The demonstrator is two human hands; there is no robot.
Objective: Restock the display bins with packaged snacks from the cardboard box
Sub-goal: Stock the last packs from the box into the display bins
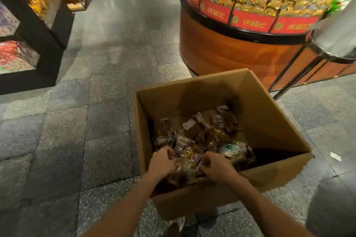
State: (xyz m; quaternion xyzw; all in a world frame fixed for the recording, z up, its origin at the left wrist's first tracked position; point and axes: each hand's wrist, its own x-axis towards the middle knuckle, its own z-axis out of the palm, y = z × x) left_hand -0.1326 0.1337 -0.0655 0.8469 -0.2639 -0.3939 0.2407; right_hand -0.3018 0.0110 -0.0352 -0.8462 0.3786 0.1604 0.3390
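Observation:
An open cardboard box (pixel 269 121) stands on the stone floor in front of me, its bottom strewn with several packaged snacks (pixel 202 136) in brown, gold and clear wrappers. Both my hands reach down inside it near the front wall. My left hand (pixel 161 161) has its fingers curled into the pile of packets. My right hand (pixel 215 167) is curled round packets beside it. A round display bin (pixel 250 23) with a red band and wooden base, heaped with gold and blue snack packs, rises behind the box.
Black shelving (pixel 34 31) with colourful packets fills the left side. A black metal stand (pixel 300 71) with a white cylinder leans at the right of the round bin. Grey tiled floor (pixel 86 121) lies between the shelving and the box.

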